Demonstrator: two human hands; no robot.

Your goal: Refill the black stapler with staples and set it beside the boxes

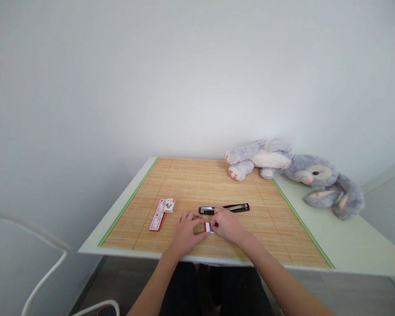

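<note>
A small red-and-white staple box [207,227] lies on the bamboo mat [191,184] in front of me, with something grey showing in it. My left hand [186,232] grips its left side, thumb at the near edge and fingertips at the far edge. Over the box's right part, my right hand [227,224] is closed in a pinch, and whatever is between its fingertips is hidden. Just beyond the hands lies a black stapler [238,208], swung open with its metal channel exposed; my right hand covers part of it from view.
Red-and-white boxes sit to the left: one flat box [157,221] and another box [170,205] with a staple picture. A grey plush rabbit [273,159] lies along the table's back right. The white table's front edge [134,253] is close to my lap. A white cable [49,274] hangs at the left.
</note>
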